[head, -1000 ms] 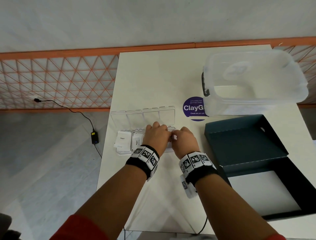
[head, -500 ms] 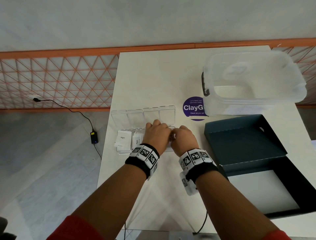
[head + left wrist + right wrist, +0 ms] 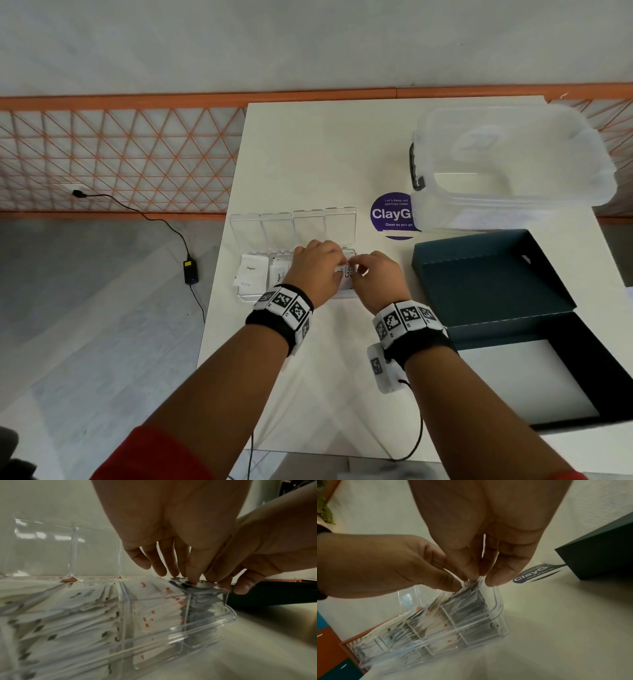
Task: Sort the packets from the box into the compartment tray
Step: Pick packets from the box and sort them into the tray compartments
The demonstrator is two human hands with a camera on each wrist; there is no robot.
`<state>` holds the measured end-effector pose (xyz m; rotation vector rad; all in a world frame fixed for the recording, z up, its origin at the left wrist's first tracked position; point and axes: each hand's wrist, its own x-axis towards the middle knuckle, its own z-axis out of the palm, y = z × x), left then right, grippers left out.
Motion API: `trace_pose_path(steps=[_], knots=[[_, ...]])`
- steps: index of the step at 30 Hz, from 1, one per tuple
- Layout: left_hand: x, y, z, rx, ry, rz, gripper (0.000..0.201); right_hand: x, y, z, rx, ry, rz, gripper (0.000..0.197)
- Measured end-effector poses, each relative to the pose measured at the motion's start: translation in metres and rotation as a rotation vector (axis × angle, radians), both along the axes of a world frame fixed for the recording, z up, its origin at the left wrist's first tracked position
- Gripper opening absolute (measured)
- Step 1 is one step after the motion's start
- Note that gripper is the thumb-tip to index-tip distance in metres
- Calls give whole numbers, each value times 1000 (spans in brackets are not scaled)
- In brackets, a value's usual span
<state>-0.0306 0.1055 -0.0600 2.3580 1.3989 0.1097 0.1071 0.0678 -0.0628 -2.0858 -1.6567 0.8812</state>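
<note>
A clear compartment tray with its lids open stands on the white table, and white packets fill its compartments. My left hand and right hand meet over the rightmost compartment. A Stevia packet shows between them on top of that stack. In the left wrist view my left hand has its thumb on the top packet. In the right wrist view my right hand pinches the packet tops, with the other hand's thumb beside it. To the right lies the dark box, opened flat.
Sugar packets and pepper packets fill the left compartments. A clear lidded bin stands at the back right beside a purple round sticker. The table's left edge runs close to the tray, and a power adapter lies on the floor.
Both hands stay over the rightmost compartment. They have parted slightly, so the Stevia label now shows between them.
</note>
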Motion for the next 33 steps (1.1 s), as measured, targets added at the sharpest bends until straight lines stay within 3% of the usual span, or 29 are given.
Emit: trace_pose_path(steps=[18, 24, 28, 31, 33], knots=[[-10, -7, 3, -2, -128, 79, 27, 7, -5, -4, 81, 178, -137, 19], [-30, -8, 18, 191, -492, 133, 15, 5, 0, 2, 101, 184, -143, 16], [-59, -4, 23, 269, -552, 364, 23, -14, 7, 14, 132, 207, -70, 20], [-95, -1, 18, 250, -407, 601, 32, -32, 12, 18, 148, 231, -10, 24], [-116, -1, 12, 142, -276, 664, 29, -43, 14, 20, 132, 232, 29, 25]])
